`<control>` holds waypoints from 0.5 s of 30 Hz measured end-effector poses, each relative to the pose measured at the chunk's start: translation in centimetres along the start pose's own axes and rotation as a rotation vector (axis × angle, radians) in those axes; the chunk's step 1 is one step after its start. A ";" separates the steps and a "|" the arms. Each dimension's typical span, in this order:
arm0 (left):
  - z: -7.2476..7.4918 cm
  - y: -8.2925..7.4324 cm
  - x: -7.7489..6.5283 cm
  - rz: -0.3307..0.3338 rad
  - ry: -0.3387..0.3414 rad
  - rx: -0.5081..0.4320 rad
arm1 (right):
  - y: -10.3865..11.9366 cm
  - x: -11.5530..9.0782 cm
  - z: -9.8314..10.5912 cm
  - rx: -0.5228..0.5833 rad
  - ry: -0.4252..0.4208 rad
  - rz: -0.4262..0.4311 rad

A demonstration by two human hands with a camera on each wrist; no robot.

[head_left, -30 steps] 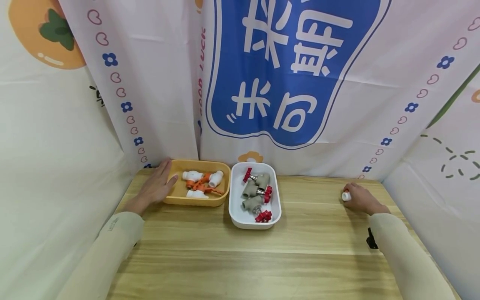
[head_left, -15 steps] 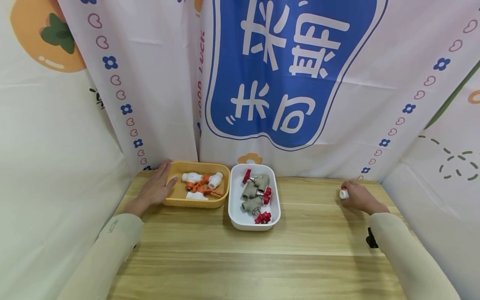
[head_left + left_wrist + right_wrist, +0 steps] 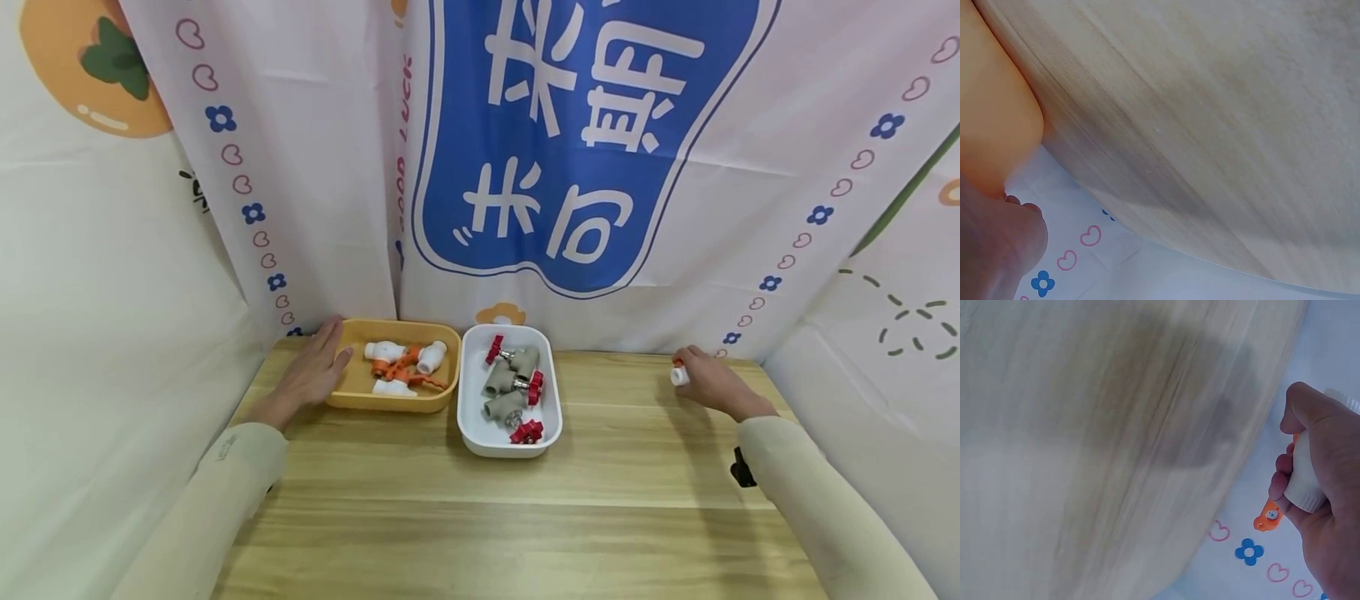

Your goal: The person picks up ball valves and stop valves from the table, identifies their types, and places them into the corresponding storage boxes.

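In the head view my right hand grips a white plastic ball valve at the right. The right wrist view shows the valve's white body inside the curled fingers, its orange handle sticking out below them. My left hand rests along the left rim of a yellow tray, fingers extended and thumb over the near side. Inside that tray lie several white valves with orange handles. The left wrist view catches the tray's outer wall beside the hand.
A white tray stands right beside the yellow one, holding grey-green stop valves with red handwheels. Both are at the back of the wooden table, close to a printed cloth curtain. Cloth also hangs at both sides.
My right hand has lifted and shifted slightly left with the ball valve. The left hand and both trays have stayed in place.
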State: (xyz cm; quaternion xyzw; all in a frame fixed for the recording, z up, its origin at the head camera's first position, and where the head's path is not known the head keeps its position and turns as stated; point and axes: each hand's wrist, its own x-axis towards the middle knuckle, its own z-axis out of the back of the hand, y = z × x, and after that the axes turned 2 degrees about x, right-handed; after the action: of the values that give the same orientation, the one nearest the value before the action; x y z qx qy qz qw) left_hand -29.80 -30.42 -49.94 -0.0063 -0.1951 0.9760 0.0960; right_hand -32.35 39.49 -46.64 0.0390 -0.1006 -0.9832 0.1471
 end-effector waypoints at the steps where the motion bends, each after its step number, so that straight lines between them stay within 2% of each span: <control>1: 0.0 0.0 0.0 0.004 0.001 -0.006 | 0.3 0.1 0.1 -0.001 0.000 0.007; 15: 0.1 -0.2 -0.1 0.001 0.006 -0.042 | 3.7 1.1 1.1 -0.008 -0.006 0.065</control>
State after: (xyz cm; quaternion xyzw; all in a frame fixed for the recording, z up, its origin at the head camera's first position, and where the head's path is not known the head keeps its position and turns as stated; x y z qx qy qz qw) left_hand -29.66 -30.32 -49.78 -0.0111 -0.2154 0.9717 0.0961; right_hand -32.44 35.90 -44.85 0.0324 -0.0985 -0.9784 0.1787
